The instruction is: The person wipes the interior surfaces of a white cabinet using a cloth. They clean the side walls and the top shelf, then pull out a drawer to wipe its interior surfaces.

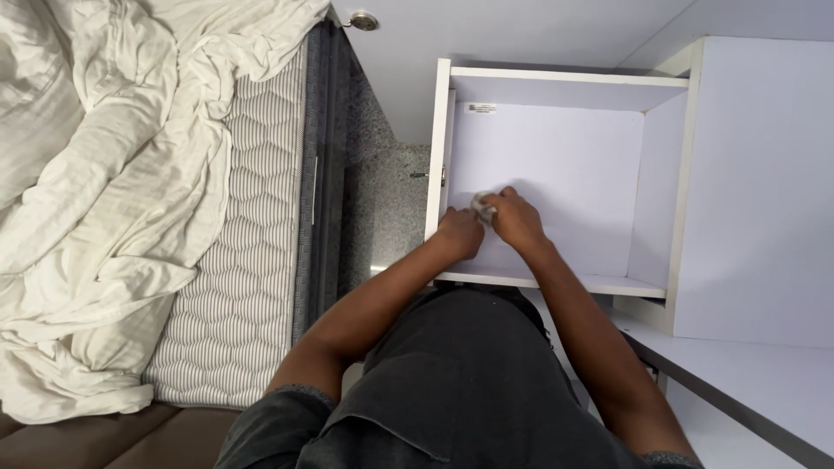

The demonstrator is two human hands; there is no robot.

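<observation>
both hands were inside the open white drawer (556,174), close together near its front left corner. the right hand (514,219) was curled around a small crumpled white cloth (480,206) pressed to the drawer floor, while the left hand (460,233) rested beside it, fingers bent, gripping nothing visible. wiping well, judging by this, meant keeping the cloth flat and working into the corners.
</observation>
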